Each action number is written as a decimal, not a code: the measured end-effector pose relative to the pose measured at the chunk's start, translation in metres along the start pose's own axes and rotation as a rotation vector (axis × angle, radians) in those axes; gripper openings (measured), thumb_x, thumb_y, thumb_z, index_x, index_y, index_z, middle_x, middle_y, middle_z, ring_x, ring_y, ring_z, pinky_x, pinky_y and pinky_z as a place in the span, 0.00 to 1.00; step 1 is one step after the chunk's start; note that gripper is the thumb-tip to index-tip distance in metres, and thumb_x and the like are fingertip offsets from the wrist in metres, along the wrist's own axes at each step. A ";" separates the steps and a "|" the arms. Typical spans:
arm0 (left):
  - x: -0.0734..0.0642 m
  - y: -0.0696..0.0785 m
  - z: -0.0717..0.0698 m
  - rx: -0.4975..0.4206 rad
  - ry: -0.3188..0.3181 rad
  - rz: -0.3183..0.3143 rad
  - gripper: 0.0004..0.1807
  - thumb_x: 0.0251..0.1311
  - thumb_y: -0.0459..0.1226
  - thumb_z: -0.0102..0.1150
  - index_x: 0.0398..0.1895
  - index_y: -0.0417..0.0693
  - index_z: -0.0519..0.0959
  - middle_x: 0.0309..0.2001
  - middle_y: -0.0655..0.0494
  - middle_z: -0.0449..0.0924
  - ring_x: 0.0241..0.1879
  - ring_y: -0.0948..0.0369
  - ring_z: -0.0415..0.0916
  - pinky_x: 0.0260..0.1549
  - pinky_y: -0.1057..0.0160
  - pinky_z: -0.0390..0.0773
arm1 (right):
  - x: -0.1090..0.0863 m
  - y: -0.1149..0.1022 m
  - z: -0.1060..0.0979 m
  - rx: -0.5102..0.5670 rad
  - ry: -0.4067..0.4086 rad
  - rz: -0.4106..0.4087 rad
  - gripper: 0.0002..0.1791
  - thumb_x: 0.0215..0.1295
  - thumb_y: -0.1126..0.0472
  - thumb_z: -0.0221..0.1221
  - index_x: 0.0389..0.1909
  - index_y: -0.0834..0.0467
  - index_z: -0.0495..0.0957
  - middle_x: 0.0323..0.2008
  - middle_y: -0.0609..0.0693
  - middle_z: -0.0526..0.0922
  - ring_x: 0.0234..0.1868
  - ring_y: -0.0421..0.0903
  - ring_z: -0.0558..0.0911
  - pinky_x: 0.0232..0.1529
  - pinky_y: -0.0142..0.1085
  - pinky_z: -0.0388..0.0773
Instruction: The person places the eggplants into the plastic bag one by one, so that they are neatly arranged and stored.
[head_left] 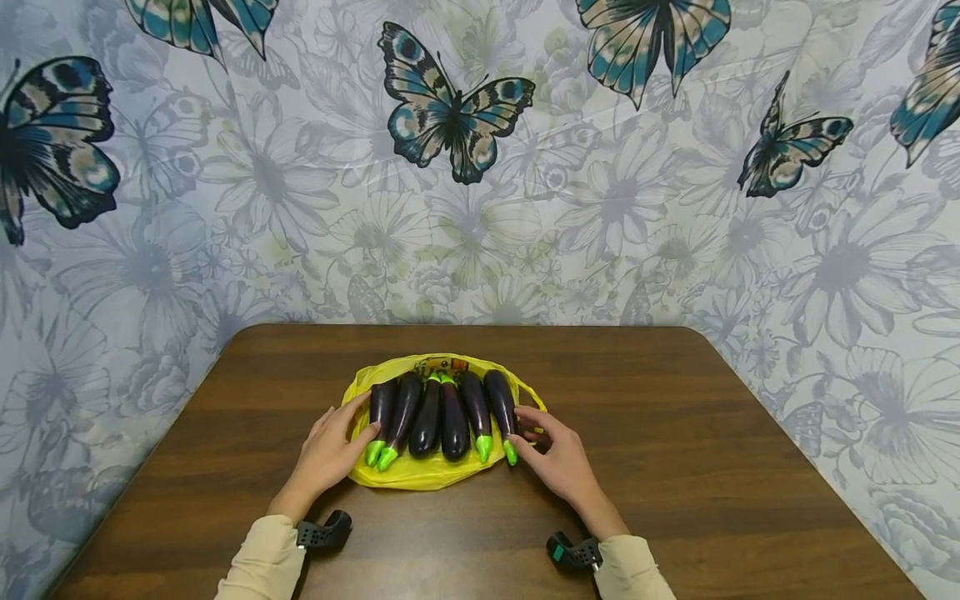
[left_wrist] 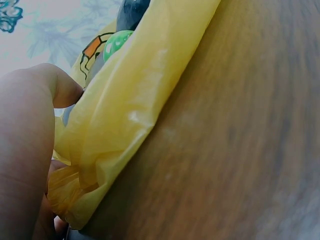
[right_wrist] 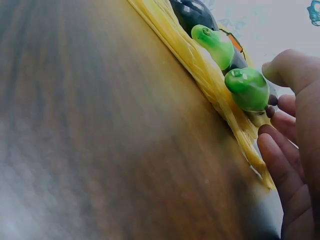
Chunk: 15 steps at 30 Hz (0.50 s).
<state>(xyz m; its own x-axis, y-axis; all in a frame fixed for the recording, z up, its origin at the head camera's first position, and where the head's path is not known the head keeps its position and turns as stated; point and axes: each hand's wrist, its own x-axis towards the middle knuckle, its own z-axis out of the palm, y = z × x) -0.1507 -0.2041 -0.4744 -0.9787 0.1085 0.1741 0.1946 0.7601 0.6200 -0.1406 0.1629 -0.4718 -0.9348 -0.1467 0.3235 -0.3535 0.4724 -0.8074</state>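
Observation:
Several dark purple eggplants (head_left: 425, 418) with bright green caps lie side by side on a yellow plastic bag (head_left: 420, 478). My left hand (head_left: 328, 450) is at the bag's left side, its fingers and thumb reaching to the leftmost eggplant (head_left: 381, 408). In the left wrist view the thumb lies at the bag's edge, and the other fingers are mostly hidden behind the yellow plastic. At the opposite end, my right hand (head_left: 557, 454) rests its fingertips along the outer side of the rightmost eggplant (head_left: 498, 400). In the right wrist view its thumb is beside the green cap (right_wrist: 248, 90).
The bag lies on a brown wooden table (head_left: 637, 400) with rounded far corners. Behind it hangs a pale floral backdrop with butterflies (head_left: 455, 117). Black straps (head_left: 326, 532) are on both wrists, at the ends of cream sleeves (head_left: 262, 558).

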 end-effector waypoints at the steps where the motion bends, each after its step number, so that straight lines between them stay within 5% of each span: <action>1: 0.000 0.000 0.000 -0.002 0.000 0.000 0.35 0.75 0.47 0.54 0.79 0.43 0.62 0.76 0.37 0.64 0.75 0.38 0.60 0.75 0.34 0.46 | 0.000 0.000 0.000 -0.009 -0.002 0.002 0.24 0.63 0.61 0.71 0.61 0.52 0.82 0.60 0.50 0.84 0.54 0.49 0.87 0.55 0.41 0.84; 15: -0.001 0.002 -0.001 0.000 0.002 0.004 0.34 0.75 0.47 0.54 0.79 0.43 0.62 0.75 0.37 0.65 0.75 0.38 0.61 0.75 0.34 0.47 | -0.001 0.000 -0.001 -0.108 -0.090 -0.026 0.28 0.66 0.60 0.69 0.67 0.51 0.78 0.58 0.51 0.85 0.55 0.48 0.86 0.57 0.45 0.83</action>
<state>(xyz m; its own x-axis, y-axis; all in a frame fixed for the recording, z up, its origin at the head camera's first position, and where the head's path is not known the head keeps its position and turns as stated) -0.1494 -0.2029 -0.4724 -0.9779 0.1097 0.1782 0.1981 0.7599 0.6192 -0.1399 0.1642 -0.4719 -0.9262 -0.2356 0.2943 -0.3769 0.5575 -0.7397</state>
